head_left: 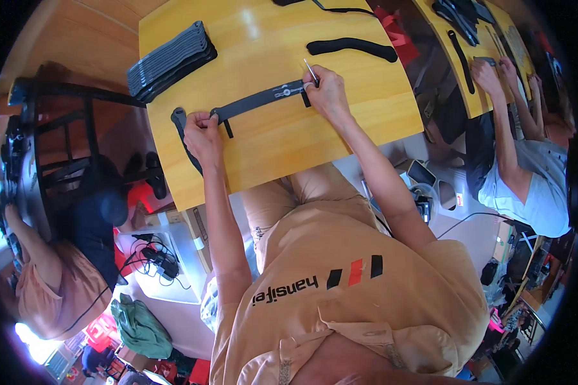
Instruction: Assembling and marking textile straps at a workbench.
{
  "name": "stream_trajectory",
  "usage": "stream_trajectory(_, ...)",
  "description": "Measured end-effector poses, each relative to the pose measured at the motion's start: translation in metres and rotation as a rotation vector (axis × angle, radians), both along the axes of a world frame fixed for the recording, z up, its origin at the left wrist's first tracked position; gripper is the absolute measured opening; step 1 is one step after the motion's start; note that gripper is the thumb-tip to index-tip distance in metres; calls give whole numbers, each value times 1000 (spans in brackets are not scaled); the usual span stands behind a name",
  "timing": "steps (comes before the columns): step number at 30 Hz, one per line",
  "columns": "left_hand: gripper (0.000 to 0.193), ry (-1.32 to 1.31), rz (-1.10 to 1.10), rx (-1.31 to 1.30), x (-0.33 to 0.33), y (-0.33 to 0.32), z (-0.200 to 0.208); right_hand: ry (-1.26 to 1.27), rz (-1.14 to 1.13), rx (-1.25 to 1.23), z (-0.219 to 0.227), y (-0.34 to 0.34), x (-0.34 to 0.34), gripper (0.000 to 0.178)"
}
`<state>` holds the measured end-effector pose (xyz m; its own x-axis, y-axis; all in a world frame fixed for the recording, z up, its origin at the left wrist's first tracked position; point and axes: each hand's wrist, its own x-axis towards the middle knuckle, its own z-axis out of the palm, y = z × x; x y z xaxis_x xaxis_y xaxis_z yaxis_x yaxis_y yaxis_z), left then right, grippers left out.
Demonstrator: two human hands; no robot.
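Observation:
A dark grey fabric strap (257,101) with pale printing near its right end is stretched between my hands above the yellow wooden table (273,151). My left hand (203,138) pinches its left end, where a short black tab (228,129) hangs down. At the other end my right hand (327,97) has its fingers closed on the strap. A slim, pointed metal tool (310,69) also juts up from that hand; its kind is unclear. Partly behind my left hand lies another dark strap (181,128), hanging past the table's near edge.
A stack of grey straps (172,61) sits at the table's far left. A black padded strip (353,47) lies at the far right. People work on both sides, one at a neighbouring table (469,106). Cables (157,260) lie on a white box at lower left.

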<state>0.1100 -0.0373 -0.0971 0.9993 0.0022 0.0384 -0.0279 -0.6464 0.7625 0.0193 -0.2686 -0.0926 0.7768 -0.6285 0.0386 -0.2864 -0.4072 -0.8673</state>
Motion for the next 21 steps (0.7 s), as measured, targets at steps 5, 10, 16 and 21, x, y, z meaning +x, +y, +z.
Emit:
stream_trajectory(5, 11, 65, 18, -40, 5, -2, -4, 18, -10, -14, -5, -5, -1, 6)
stream_trajectory(10, 9, 139, 72, -87, 12, 0, -8, 69, -1, 33, -2, -5, 2, 7)
stream_trajectory(16, 7, 81, 72, -76, 11, 1, -10, 30, -9, -15, -3, -5, 1, 7)
stream_trajectory(21, 7, -4, 44, -25, 3, -3, -2, 38, -12, -34, -6, -5, 0, 7)
